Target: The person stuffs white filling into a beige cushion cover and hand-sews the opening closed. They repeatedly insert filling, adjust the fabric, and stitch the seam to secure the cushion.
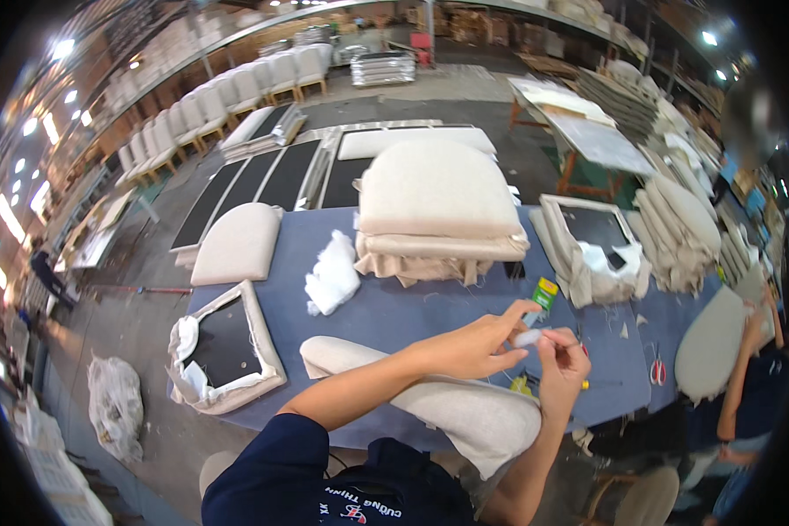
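A small tuft of white stuffing [528,337] is pinched between my two hands above the table. My left hand [486,344] reaches across from the left, its fingers closed on one side of the tuft. My right hand [563,358] grips the other side with thumb and fingertips. Beneath my forearms lies a long beige upholstered piece [465,412], its loose cloth drooping over the near table edge. Just beyond my hands is a green and yellow box [544,294]. A yellow-green tool [523,383], partly hidden, rests beside my right wrist.
On the blue table [421,316] are a white fibre clump [333,273], stacked beige cushions [438,197], an open-backed cushion [232,351] and red-handled scissors [657,370]. Another person's arm [739,377] holds an oval cushion [710,342] at the right. A plastic bag [116,408] sits on the floor.
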A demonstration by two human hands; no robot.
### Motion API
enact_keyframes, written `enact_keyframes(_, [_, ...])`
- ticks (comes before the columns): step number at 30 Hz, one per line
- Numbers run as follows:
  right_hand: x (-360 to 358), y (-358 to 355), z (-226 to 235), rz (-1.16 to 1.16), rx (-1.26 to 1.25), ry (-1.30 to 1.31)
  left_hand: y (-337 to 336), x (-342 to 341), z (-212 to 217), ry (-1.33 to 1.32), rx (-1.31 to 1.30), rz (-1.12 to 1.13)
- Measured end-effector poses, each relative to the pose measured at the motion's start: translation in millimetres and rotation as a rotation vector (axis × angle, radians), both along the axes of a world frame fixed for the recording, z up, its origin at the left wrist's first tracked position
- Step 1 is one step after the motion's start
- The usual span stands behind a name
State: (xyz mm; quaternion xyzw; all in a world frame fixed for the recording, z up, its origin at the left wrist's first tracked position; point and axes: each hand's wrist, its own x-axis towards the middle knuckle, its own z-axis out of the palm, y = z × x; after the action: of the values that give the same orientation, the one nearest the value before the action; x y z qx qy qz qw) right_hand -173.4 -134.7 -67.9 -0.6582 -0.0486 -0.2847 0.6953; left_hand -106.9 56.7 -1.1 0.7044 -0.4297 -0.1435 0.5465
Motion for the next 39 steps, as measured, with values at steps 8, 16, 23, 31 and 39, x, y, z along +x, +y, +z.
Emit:
enact_keyframes(8, [27.9, 24.2, 17.1, 0.058, 0.04, -0.04, 17.8, 18.8, 1.4, 0.025, -0.098, 0.133])
enact_keyframes(16, [41.1, 11.5, 8.9, 0.133, -0.017, 0.124, 14.8, 23.0, -2.6, -0.023, -0.107, 0.151])
enact_keyframes(23, [46.4, 14.1, 7.9, 0.083, 0.031, -0.048, 12.7, 25.8, -4.3, 0.106, -0.153, 0.172])
enact_keyframes(31, [45.1, 9.2, 8.7, 0.199, 0.002, -0.045, 8.8, 26.6, 4.8, 0.082, -0.067, 0.161])
enact_keyframes(39, [54.7, 16.4, 18.7, 0.297, -0.036, 0.13, 12.8, 33.0, 1.4, 0.082, -0.106, 0.178])
